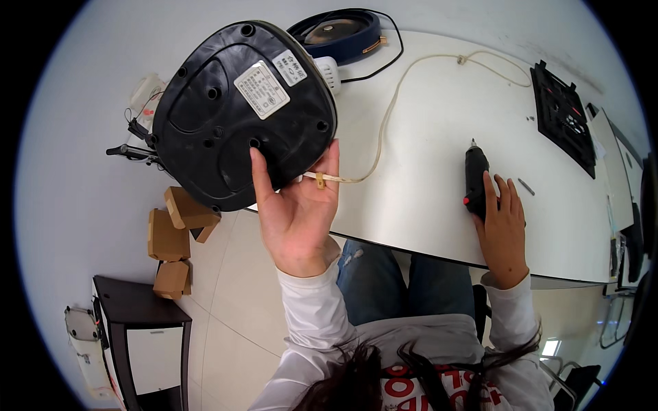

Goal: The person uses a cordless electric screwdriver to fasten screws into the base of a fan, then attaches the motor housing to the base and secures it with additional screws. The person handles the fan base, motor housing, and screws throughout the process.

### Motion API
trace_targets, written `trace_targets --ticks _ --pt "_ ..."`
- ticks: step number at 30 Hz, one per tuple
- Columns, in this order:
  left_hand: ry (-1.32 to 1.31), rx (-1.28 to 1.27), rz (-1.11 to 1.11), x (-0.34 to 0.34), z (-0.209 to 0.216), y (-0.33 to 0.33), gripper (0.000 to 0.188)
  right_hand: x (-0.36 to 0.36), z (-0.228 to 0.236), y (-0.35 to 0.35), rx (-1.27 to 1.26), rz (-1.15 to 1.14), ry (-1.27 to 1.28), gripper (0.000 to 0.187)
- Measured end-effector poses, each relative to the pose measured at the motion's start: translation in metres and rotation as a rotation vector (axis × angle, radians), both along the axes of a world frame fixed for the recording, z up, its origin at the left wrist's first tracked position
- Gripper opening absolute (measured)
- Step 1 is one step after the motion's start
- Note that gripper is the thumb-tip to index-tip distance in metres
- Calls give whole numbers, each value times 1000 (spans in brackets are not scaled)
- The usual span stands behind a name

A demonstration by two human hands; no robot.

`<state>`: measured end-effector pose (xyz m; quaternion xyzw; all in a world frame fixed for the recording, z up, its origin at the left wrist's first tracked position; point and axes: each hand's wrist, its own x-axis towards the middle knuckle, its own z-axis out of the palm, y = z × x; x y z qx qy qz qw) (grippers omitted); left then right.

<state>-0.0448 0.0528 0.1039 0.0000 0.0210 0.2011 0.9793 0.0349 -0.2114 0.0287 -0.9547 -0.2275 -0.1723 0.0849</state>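
Observation:
My left hand (298,219) holds up a black rounded appliance base (185,137) by its lower edge, thumb on the underside and fingers behind. The underside has several screw holes and two white labels. A cream power cord (384,130) leaves the base beside my fingers, with a small tan clip on it. On the white table, my right hand (504,229) curls over the handle of a black cordless electric screwdriver (475,168). Its bit points away from me, and a red button shows near my thumb. A small loose metal bit (526,186) lies just right of the screwdriver.
At the back of the white table (425,205) sits a round dark-blue appliance (336,34) with a black cord. An open black tool case (565,116) lies at the right. Cardboard boxes (169,233) and a dark cabinet (144,301) stand at the left, beyond the table.

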Motion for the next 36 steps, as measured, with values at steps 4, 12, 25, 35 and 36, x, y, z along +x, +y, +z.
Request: trace_targets --ticks 4,12,25,35,36 --pt "24 -6 19 -2 -9 -3 57 -2 2 0 -12 2 6 72" --pt "119 139 179 -11 -39 -23 51 -14 17 8 -16 79 -17 74" --pt "227 343 367 -15 -60 -34 52 -8 56 91 718 814 523 57" --pt "224 417 301 -24 -58 -38 47 -23 62 153 763 878 379 67" --pt "224 423 303 -25 -57 -39 47 -23 60 155 742 866 310 68"
